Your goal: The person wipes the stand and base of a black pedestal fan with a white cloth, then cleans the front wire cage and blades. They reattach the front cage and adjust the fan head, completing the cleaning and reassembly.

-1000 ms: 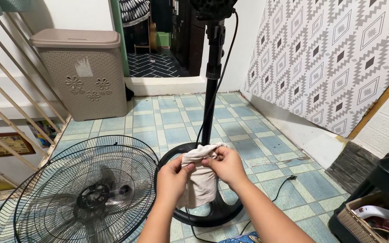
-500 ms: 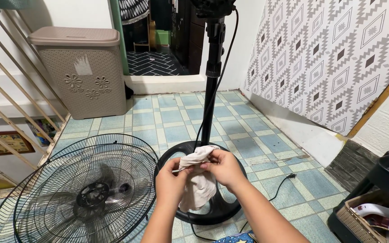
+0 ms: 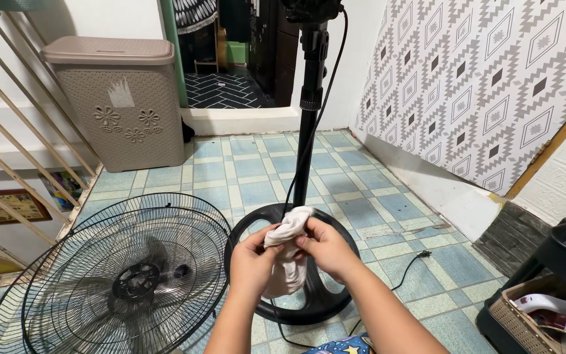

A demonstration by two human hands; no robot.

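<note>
Both forearms are bare from the bottom edge of the view up to the wrists, with no sleeves, watch or bracelet showing. The left hand (image 3: 251,262) and right hand (image 3: 327,248) are ungloved, without visible rings, nails short.

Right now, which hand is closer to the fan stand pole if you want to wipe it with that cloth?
Probably the right hand. Both hands pinch the pale cloth over the round black base, but the pole rises on the right hand's side, while the left hand sits nearer the fan grille.
</note>
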